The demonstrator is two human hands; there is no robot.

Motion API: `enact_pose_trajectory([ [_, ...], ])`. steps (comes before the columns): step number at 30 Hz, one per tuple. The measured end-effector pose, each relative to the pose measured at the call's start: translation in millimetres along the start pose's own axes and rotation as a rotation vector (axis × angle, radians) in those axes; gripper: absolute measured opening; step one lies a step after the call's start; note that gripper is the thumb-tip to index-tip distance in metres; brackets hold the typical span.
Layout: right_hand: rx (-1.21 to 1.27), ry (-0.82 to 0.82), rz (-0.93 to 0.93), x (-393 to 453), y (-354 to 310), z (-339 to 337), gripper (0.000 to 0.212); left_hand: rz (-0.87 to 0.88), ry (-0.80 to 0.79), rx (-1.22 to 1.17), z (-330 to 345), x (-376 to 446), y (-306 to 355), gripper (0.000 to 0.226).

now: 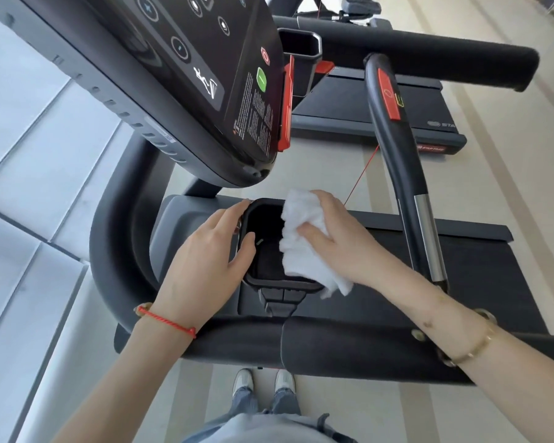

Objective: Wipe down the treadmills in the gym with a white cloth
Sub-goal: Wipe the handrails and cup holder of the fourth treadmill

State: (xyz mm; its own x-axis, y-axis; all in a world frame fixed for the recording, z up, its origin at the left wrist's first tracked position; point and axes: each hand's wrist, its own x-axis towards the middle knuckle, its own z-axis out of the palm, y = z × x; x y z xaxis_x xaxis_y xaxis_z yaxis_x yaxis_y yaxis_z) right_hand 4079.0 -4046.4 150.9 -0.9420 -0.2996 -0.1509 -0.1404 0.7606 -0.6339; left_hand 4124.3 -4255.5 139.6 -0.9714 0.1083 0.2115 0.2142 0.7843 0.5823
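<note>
A black treadmill fills the view, with its console (205, 75) above and a black cup holder (264, 273) on its side. My right hand (336, 238) grips a crumpled white cloth (301, 247) and presses it against the right rim of the cup holder. My left hand (211, 251) rests on the left rim of the same holder, thumb over the edge, fingers fairly straight. The black padded handrail (333, 343) runs across below both wrists.
A curved black handle with a red stop button (389, 94) rises to the right of the hands. A second treadmill (381, 100) stands farther back. A window wall (29, 155) is on the left. My shoes (263, 380) stand on the beige floor below.
</note>
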Motion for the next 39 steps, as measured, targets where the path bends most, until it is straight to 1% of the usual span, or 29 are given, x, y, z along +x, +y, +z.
enact_pose_trajectory([
  [2,-0.139,0.007,-0.037,22,-10,-4,0.048,-0.001,-0.002,0.002,0,-1,-1,0.049],
  [3,-0.160,-0.011,-0.054,31,-15,-5,0.046,0.001,-0.002,0.003,0,-1,-1,0.049],
  [5,-0.149,-0.037,-0.066,37,-21,-8,0.047,0.005,-0.003,0.002,1,-1,0,0.049],
  [9,-0.124,0.006,-0.095,18,-15,-8,0.041,0.011,0.006,-0.005,2,0,-3,0.049],
  [12,0.021,0.003,-0.044,3,-10,-9,0.047,0.012,0.004,-0.007,3,0,-5,0.049],
  [15,0.100,-0.025,0.031,-12,-8,-9,0.053,0.006,0.002,0.003,4,1,-6,0.050],
  [19,0.349,-0.006,0.110,-38,-6,-14,0.049,0.003,0.011,0.016,3,2,-5,0.049],
  [21,0.395,0.027,0.119,-50,-4,-19,0.043,0.010,0.011,0.020,3,2,-3,0.049],
  [25,0.306,0.025,0.014,-81,-7,-33,0.041,0.041,0.021,0.029,-3,-3,1,0.049],
  [27,0.254,-0.047,-0.050,-100,-10,-41,0.045,0.068,0.039,-0.005,-7,-8,4,0.046],
  [30,0.169,-0.205,-0.104,-122,-13,-40,0.049,0.097,0.045,-0.027,-12,-17,8,0.042],
  [32,0.039,-0.241,-0.145,-129,-18,-24,0.051,0.103,0.042,-0.024,-14,-24,11,0.040],
  [33,-0.061,-0.210,-0.169,-131,-20,-12,0.054,0.110,0.041,-0.020,-15,-27,13,0.040],
  [34,-0.187,-0.136,-0.198,-132,-21,1,0.056,0.122,0.041,-0.016,-16,-31,15,0.039],
  [36,-0.412,0.110,-0.264,-133,-23,23,0.057,0.139,0.034,-0.022,-18,-39,19,0.038],
  [37,-0.464,0.233,-0.285,-133,-22,32,0.054,0.146,0.029,-0.025,-18,-43,21,0.037],
  [39,-0.485,0.431,-0.320,-137,-16,42,0.047,0.165,0.025,-0.018,-18,-49,27,0.036],
])
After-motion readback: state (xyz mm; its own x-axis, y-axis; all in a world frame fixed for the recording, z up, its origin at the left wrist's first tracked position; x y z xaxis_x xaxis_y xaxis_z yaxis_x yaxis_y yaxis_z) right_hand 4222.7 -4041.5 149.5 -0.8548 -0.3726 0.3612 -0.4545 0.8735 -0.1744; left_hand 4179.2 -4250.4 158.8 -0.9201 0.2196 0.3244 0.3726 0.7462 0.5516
